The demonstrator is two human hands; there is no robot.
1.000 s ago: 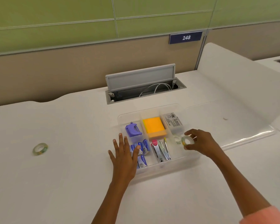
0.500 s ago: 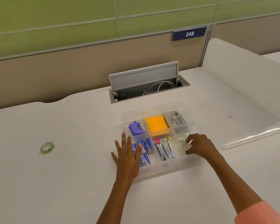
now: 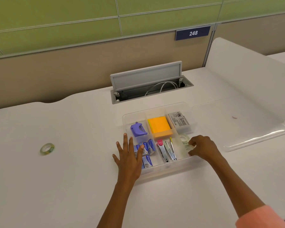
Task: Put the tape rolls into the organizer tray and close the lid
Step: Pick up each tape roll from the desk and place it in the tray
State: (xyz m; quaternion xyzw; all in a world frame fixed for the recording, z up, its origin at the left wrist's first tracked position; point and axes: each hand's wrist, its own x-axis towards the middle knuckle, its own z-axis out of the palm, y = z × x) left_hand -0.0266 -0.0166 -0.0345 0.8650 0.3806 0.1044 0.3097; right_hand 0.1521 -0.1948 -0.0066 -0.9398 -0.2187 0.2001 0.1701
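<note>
A clear organizer tray [image 3: 169,168] sits mid-table, divided into compartments. In its right front compartment lies one tape roll [image 3: 184,138], and a second tape roll [image 3: 189,146] is under the fingertips of my right hand [image 3: 202,148], low in that compartment. My left hand [image 3: 128,155] rests flat, fingers spread, on the tray's left edge. A third tape roll [image 3: 47,148] lies alone on the table far to the left. The clear lid [image 3: 247,129] lies flat on the table to the right of the tray.
The tray also holds a purple staple remover [image 3: 138,129], orange sticky notes [image 3: 159,126], a white box [image 3: 179,120], blue staple boxes [image 3: 148,148] and staplers [image 3: 166,150]. An open cable hatch [image 3: 148,84] sits behind the tray. A raised white divider [image 3: 247,66] stands at right.
My right hand has lowered the tape roll from above the tray's right edge down into the right front compartment. My left hand has stayed on the tray's left side.
</note>
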